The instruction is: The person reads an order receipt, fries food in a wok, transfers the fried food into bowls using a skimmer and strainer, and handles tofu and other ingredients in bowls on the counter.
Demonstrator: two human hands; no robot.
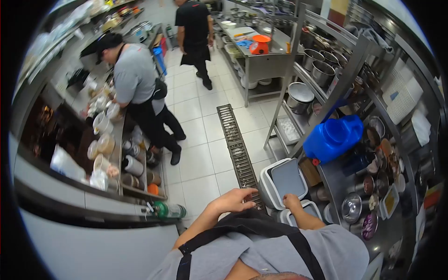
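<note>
My left hand point(235, 199) is held out in front of my apron point(249, 223), over the floor drain, with its fingers stretched and nothing in them. My right hand point(292, 201) is closed at the near edge of a white rectangular bin point(266, 183) with a grey inside or lid point(288, 176). Whether it grips the rim or something small is hidden from me. A second pale bin point(310, 209) stands just below my right forearm.
A floor drain grate point(235, 147) runs ahead. To the right, a metal shelf holds pots and a blue jug point(333, 138). Left, a person in grey point(135, 77) works at a crowded counter; another person point(193, 32) is farther off. A green cylinder point(169, 210) lies lower left.
</note>
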